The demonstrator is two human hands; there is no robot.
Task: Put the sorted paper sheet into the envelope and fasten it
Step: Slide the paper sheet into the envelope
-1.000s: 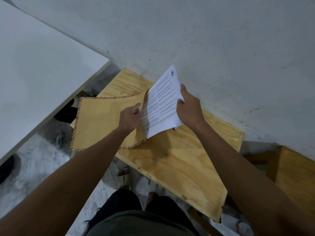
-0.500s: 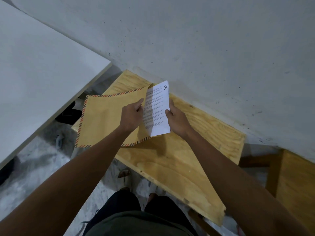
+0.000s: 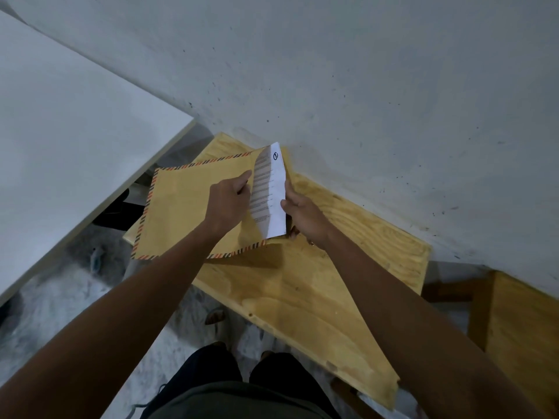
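Now the brown envelope (image 3: 181,213), edged in red and dark stripes, is held over the 10 o'clock corner of a wooden board (image 3: 317,285). At its open 3 o'clock end, the left hand (image 3: 227,204) is closed on the upper panel, pinching it. Just beside it at 3 o'clock, the right hand (image 3: 302,213) grips the printed paper sheet (image 3: 272,192), which sits mostly inside the envelope's mouth, a white strip sticking out.
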